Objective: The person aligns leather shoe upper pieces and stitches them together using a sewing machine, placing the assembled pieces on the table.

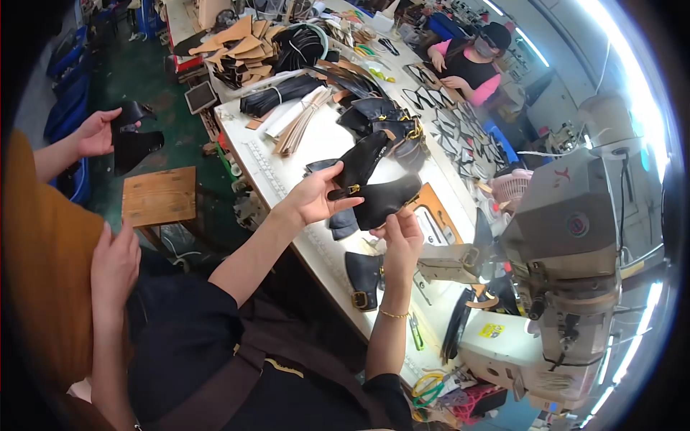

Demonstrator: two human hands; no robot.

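Observation:
Above the white worktable I hold a black leather shoe upper (384, 205) with a gold-coloured metal fitting. My left hand (316, 197) supports its left side, thumb and fingers apart around the edge. Fingertips of my right hand (401, 241) pinch its lower right edge. Behind it lie several more black uppers (377, 115) with gold hardware. Another black piece with a gold buckle (363, 280) rests by my right wrist.
A grey sewing machine (560, 223) stands at the right. Leather scraps (248, 47) pile up at the back of the worktable (269, 179). At the left, a person's hand (97, 133) holds a black leather piece (136, 144) over a wooden stool (158, 195). Across sits a co-worker (474, 68).

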